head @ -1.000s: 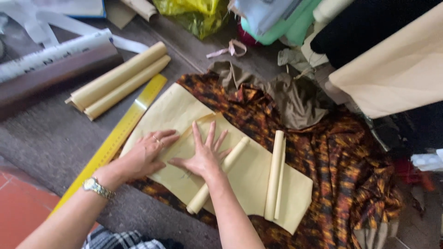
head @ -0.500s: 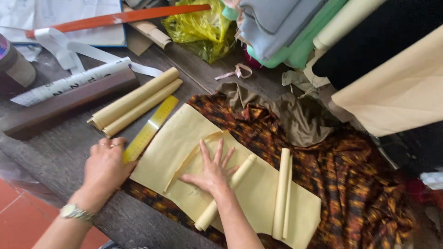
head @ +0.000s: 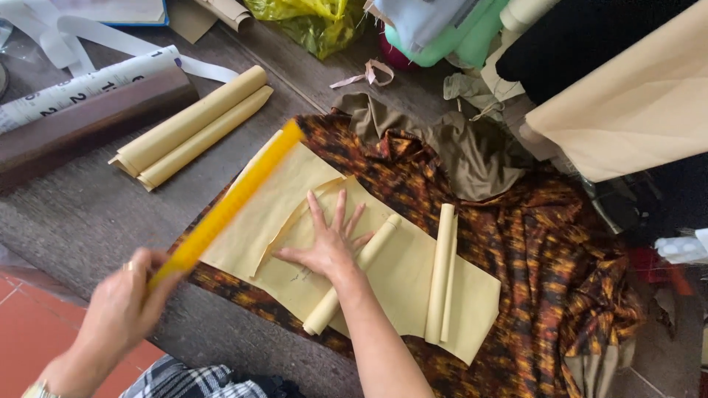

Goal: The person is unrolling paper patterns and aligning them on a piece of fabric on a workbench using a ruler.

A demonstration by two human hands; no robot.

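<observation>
My right hand (head: 330,243) lies flat with fingers spread on a yellow paper pattern (head: 398,276) laid over dark orange-and-brown printed fabric (head: 546,250). The pattern's right end curls into two loose rolls (head: 442,273). My left hand (head: 122,313) grips the near end of a long yellow ruler (head: 228,203) and holds it lifted, slanting up over the pattern's left edge. The ruler is blurred by motion.
Two rolled yellow papers (head: 192,125) lie on the grey wooden floor at upper left, beside a dark brown tube (head: 88,125) and white printed paper. Olive cloth (head: 472,147), a tan fabric bolt (head: 634,103) and a yellow-green plastic bag (head: 310,18) crowd the top and right. Red tile (head: 29,339) shows at lower left.
My left hand left the pattern, moved left to the ruler, took hold of it and raised it off the floor. My right hand stayed pressed on the pattern.
</observation>
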